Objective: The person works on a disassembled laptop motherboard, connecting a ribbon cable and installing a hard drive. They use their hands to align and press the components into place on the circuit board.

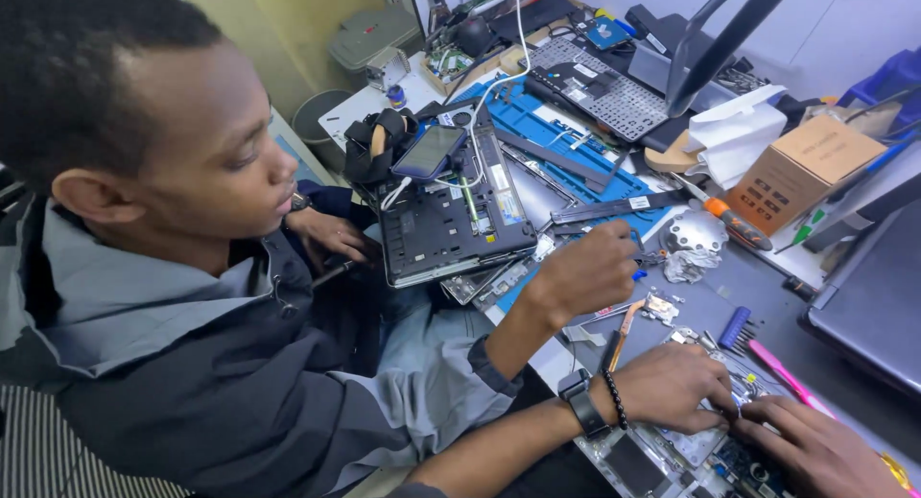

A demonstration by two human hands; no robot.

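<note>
My left hand (672,388), with a black watch and a bead bracelet at the wrist, lies flat on an opened laptop chassis (662,460) at the bottom edge, fingers pressing on its board. My right hand (815,450) comes in from the lower right, its fingertips touching the same board next to the left fingertips. Neither hand visibly grips anything. A co-worker in a grey jacket sits at left; one of that person's hands (585,268) is closed over small parts on the table, just above my left hand.
A second opened laptop base (451,220) with a phone (429,151) on it lies on a blue mat (566,138). Nearby are a loose keyboard (595,85), a cardboard box (801,167), an orange-handled screwdriver (734,225), a pink tool (782,373) and a closed laptop (873,306).
</note>
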